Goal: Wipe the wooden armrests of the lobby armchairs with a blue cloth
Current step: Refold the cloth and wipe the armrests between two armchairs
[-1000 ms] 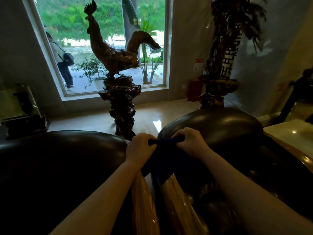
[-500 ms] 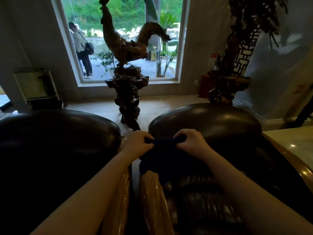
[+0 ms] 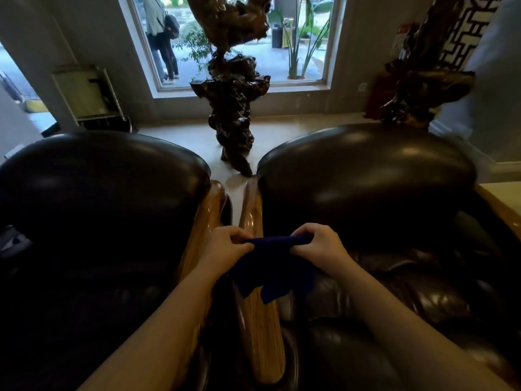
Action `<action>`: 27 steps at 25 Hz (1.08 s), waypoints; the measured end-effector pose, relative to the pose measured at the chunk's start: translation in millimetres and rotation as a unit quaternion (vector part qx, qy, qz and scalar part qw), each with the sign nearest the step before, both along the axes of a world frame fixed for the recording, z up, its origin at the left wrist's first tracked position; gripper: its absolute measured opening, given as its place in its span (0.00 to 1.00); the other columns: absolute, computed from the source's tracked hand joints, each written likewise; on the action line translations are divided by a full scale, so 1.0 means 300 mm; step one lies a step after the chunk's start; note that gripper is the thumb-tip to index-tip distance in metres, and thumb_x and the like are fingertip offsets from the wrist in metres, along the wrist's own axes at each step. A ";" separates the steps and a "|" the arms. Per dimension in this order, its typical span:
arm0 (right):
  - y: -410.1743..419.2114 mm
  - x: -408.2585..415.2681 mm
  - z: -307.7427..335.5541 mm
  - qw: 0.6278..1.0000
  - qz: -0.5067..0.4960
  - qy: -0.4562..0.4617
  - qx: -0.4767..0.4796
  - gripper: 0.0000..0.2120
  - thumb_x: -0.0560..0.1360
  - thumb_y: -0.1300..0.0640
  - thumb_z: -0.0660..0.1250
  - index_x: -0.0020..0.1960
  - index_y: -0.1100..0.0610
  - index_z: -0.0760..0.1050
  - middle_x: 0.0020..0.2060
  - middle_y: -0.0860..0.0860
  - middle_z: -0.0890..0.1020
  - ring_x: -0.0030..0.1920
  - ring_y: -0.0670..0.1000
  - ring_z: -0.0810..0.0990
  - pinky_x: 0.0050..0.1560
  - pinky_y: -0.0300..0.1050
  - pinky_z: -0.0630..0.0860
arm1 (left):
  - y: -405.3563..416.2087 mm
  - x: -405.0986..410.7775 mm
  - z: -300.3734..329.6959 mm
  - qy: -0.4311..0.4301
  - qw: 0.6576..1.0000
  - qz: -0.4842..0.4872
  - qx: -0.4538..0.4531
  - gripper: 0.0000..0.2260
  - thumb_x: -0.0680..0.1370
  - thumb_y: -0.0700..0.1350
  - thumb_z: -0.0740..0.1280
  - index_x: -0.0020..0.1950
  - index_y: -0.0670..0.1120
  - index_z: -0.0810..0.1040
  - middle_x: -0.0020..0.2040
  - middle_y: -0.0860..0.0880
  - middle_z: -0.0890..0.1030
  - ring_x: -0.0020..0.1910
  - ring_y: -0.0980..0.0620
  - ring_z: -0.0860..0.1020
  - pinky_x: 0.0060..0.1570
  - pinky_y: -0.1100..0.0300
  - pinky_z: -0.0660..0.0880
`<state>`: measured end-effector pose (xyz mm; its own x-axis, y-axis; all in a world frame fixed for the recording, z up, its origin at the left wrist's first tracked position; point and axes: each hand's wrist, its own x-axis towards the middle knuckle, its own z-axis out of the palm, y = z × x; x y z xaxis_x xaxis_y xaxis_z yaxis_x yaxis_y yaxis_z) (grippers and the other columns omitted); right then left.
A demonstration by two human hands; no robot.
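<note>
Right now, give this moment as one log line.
left hand: gripping blue cloth | right hand: gripping it | cloth over wooden armrest

A blue cloth (image 3: 275, 266) is held up by its top edge, pinched at one end by the left hand (image 3: 225, 246) and at the other by the right hand (image 3: 317, 245), and is hung over the near part of a wooden armrest (image 3: 263, 331). A second wooden armrest (image 3: 207, 218) is seen just to its left. Two dark leather armchairs (image 3: 366, 176) are set side by side. Far behind them, a dark carved sculpture (image 3: 232, 108) is stood before a window (image 3: 304, 52).
</note>
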<state>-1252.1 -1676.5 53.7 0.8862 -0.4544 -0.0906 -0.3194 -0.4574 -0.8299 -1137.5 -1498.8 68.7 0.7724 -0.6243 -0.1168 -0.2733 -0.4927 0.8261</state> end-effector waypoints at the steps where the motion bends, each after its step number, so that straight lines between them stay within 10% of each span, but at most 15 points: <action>1: 0.017 -0.008 -0.049 1.000 -0.004 -0.001 0.011 0.13 0.66 0.57 0.73 0.41 0.41 0.74 0.42 0.43 0.79 0.42 0.42 0.79 0.35 0.32 0.74 | 0.010 -0.010 -0.044 0.009 1.000 0.002 0.004 0.06 0.72 0.40 0.69 0.47 0.50 0.78 0.45 0.53 0.80 0.45 0.57 0.79 0.39 0.66 0.74; 12: 0.162 -0.029 -0.758 0.977 -0.068 0.139 0.145 0.12 0.68 0.59 0.71 0.42 0.44 0.73 0.44 0.44 0.78 0.45 0.43 0.77 0.37 0.35 0.74 | 0.105 -0.023 -0.746 0.089 0.991 -0.010 0.096 0.09 0.74 0.40 0.66 0.46 0.55 0.77 0.47 0.56 0.78 0.50 0.59 0.77 0.46 0.65 0.75; 20: 0.026 0.269 -0.976 0.984 -0.131 0.033 0.115 0.13 0.70 0.60 0.69 0.53 0.51 0.74 0.47 0.46 0.77 0.46 0.42 0.75 0.38 0.33 0.70 | -0.074 0.262 -1.003 0.019 0.997 0.006 0.078 0.10 0.74 0.40 0.65 0.52 0.51 0.77 0.51 0.54 0.77 0.54 0.55 0.76 0.50 0.63 0.72; 23: 0.027 0.297 -1.059 0.980 -0.199 -0.007 0.016 0.17 0.73 0.58 0.66 0.62 0.54 0.70 0.58 0.51 0.76 0.58 0.48 0.74 0.55 0.41 0.74 | -0.101 0.260 -1.088 -0.113 0.988 0.103 0.028 0.19 0.75 0.42 0.63 0.66 0.50 0.68 0.67 0.50 0.71 0.67 0.52 0.68 0.62 0.63 0.64; 27: 0.149 0.212 -1.195 0.963 -0.126 0.010 -0.239 0.24 0.78 0.50 0.50 0.73 0.49 0.49 0.75 0.51 0.52 0.75 0.50 0.47 0.73 0.51 0.50 | -0.079 0.104 -1.227 -0.240 0.964 0.061 0.094 0.25 0.78 0.49 0.49 0.73 0.52 0.43 0.76 0.52 0.46 0.75 0.54 0.45 0.73 0.51 0.48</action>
<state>-1188.6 -1631.9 -305.0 0.7422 -0.6491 0.1666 -0.4843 -0.6913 -0.5362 -1106.3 -1522.4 -299.4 0.8321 -0.5277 0.1708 -0.5326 -0.6740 0.5120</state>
